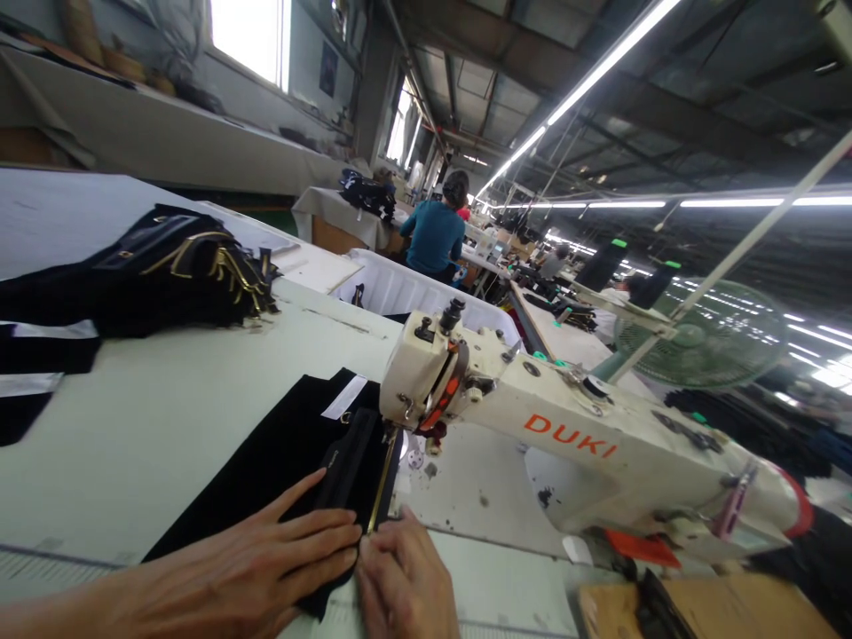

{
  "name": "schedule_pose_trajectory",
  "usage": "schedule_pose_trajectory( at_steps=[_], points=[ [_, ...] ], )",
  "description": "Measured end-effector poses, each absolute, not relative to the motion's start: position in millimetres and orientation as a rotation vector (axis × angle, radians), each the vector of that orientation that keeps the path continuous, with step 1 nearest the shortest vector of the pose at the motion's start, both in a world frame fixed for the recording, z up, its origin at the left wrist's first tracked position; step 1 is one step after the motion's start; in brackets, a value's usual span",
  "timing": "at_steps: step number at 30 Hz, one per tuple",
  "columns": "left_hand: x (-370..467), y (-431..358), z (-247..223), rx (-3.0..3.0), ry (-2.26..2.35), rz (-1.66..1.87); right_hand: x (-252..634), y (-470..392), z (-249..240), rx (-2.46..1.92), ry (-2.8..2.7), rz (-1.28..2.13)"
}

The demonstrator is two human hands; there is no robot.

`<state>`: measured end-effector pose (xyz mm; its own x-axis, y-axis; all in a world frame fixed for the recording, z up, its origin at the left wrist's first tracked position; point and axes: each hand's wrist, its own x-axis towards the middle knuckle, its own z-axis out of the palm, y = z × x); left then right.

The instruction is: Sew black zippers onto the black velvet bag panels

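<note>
A black fabric piece (266, 470) lies on the pale table under the head of the sewing machine (493, 413). Along its right edge runs a gold-toothed zipper (382, 488), which leads up to the needle area. A white strip (344, 397) sits near the fabric's top. My left hand (266, 559) rests flat on the fabric, fingers stretched out, left of the zipper. Close beside it, my right hand (407, 572) has its fingers curled and pinches the zipper's lower end at the fabric edge. The fingertips partly hide that end.
At the left lies a pile of black pieces with gold zippers (193, 266), with white-banded black pieces (33, 382) below. Behind the machine stands a white plastic bin (432, 297). Cardboard (732, 608) lies at lower right, near a green fan (698, 333). A person in teal (434, 235) sits farther back.
</note>
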<state>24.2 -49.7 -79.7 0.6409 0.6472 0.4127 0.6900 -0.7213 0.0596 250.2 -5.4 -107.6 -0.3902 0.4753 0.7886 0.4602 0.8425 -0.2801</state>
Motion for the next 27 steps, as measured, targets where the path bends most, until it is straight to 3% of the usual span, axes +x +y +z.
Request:
schedule_pose_trajectory(
  at_steps=[8, 27],
  points=[
    [21.8, -22.5, -46.6, -2.886, -1.03, -0.457, 258.4, 25.2, -86.2, -0.603, -2.231, 0.041],
    [10.0, 40.6, -56.1, -2.924, -1.054, -0.566, 248.9, 74.2, -80.7, -0.74, -2.293, 0.087]
  ],
)
